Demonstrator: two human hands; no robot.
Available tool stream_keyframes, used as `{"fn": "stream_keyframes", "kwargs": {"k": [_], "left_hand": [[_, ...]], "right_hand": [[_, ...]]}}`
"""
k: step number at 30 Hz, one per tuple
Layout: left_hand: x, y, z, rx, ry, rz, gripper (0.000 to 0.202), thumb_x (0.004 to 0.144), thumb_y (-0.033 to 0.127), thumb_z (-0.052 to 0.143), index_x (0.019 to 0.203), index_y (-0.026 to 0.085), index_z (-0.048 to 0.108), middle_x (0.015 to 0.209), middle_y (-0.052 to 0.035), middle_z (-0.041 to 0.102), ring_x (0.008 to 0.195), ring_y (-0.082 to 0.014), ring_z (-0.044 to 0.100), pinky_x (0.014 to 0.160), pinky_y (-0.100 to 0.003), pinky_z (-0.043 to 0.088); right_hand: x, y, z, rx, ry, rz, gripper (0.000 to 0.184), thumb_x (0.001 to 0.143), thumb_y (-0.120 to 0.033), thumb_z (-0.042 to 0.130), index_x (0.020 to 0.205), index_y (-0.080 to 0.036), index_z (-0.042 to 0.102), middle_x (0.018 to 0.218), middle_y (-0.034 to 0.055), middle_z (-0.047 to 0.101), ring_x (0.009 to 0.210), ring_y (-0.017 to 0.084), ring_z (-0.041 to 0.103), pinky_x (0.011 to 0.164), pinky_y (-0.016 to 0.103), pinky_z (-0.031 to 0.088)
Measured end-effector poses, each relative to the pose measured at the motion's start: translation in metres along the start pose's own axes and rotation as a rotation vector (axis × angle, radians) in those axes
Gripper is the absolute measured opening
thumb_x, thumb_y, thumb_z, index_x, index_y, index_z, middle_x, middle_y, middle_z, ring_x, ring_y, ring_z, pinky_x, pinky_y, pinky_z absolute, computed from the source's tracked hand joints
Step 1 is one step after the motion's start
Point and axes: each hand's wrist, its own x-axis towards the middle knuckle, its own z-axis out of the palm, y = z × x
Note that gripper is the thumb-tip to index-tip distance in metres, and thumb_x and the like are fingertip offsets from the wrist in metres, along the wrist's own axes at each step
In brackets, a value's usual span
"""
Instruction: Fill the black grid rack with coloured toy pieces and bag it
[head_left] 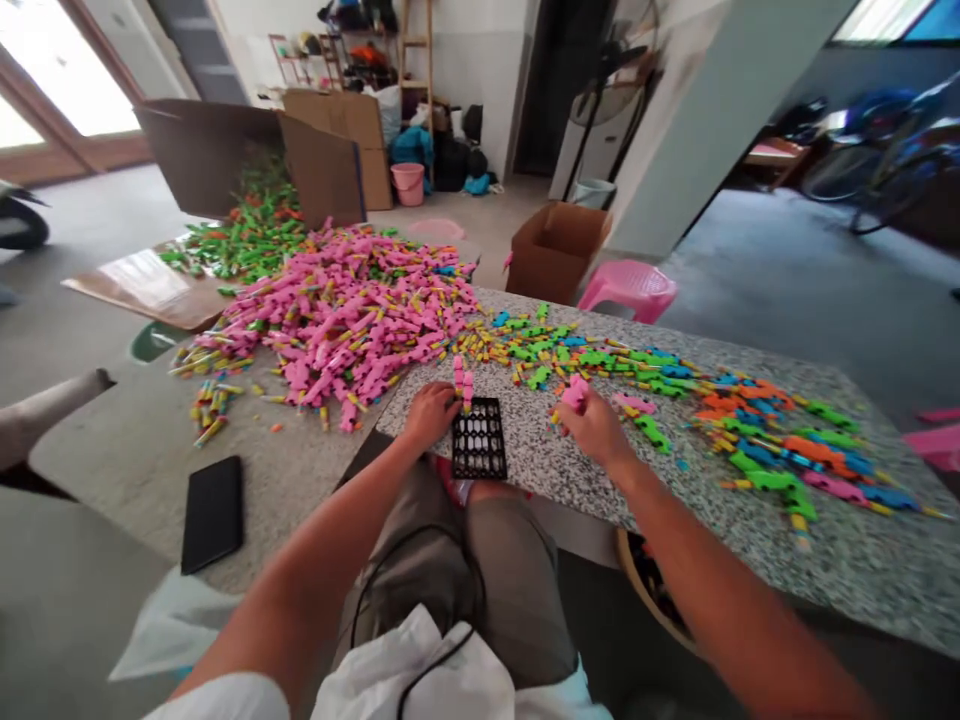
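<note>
A black plastic grid tray (pixel 479 440) lies on the speckled stone table (pixel 750 520) in front of me. My left hand (pixel 429 412) rests at the tray's left edge, fingers curled against it. Two pink toy pieces (pixel 463 380) stand upright at the tray's far edge, just beside that hand. My right hand (pixel 592 422) hovers to the right of the tray and pinches a pink toy piece (pixel 576 392). Loose green, blue and orange toy pieces (pixel 750 425) are strewn across the table beyond and to the right of that hand.
A big heap of pink toy pieces (pixel 345 320) covers the floor at left, with a green heap (pixel 247 240) behind it. A black phone (pixel 213 512) lies on the floor. Cardboard boxes (pixel 556 250), a pink stool (pixel 628 288) and a basket (pixel 649 590) under the table stand near.
</note>
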Motion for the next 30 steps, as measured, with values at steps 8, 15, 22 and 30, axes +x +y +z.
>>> {"fn": "stream_keyframes", "kwargs": {"k": [8, 15, 22, 30], "left_hand": [[-0.005, 0.002, 0.0, -0.023, 0.018, 0.004, 0.021, 0.1, 0.032, 0.062, 0.11, 0.023, 0.077, 0.125, -0.0084, 0.074, 0.122, -0.025, 0.064, 0.113, -0.042, 0.048], [-0.005, 0.001, 0.002, -0.047, 0.021, 0.001, 0.022, 0.1, 0.032, 0.061, 0.111, 0.022, 0.077, 0.122, -0.0097, 0.074, 0.121, -0.0259, 0.063, 0.113, -0.043, 0.047], [-0.004, -0.001, 0.004, -0.048, 0.019, -0.009, 0.02, 0.1, 0.032, 0.061, 0.107, 0.023, 0.077, 0.118, -0.0091, 0.074, 0.119, -0.0257, 0.063, 0.112, -0.043, 0.047], [-0.005, -0.003, 0.004, -0.044, 0.018, 0.008, 0.019, 0.099, 0.031, 0.062, 0.107, 0.021, 0.076, 0.119, -0.0102, 0.074, 0.12, -0.0256, 0.063, 0.112, -0.042, 0.046]], "right_hand": [[-0.032, -0.026, 0.081, -0.107, 0.083, 0.045, 0.046, 0.091, -0.039, 0.056, 0.128, -0.013, 0.064, 0.087, 0.011, 0.073, 0.079, 0.026, 0.068, 0.075, 0.033, 0.049], [-0.047, -0.02, 0.084, 0.04, -0.133, -0.028, 0.044, 0.089, -0.034, 0.06, 0.129, -0.017, 0.071, 0.11, 0.0096, 0.078, 0.096, 0.023, 0.072, 0.093, 0.033, 0.052], [-0.043, -0.018, 0.085, 0.063, -0.236, 0.025, 0.03, 0.087, -0.036, 0.062, 0.106, -0.018, 0.077, 0.086, 0.0048, 0.078, 0.082, 0.022, 0.073, 0.08, 0.031, 0.053], [-0.034, -0.059, 0.119, 0.052, -0.233, 0.032, 0.032, 0.091, -0.051, 0.064, 0.085, -0.02, 0.072, 0.066, 0.0026, 0.072, 0.061, 0.02, 0.068, 0.062, 0.026, 0.047]]}}
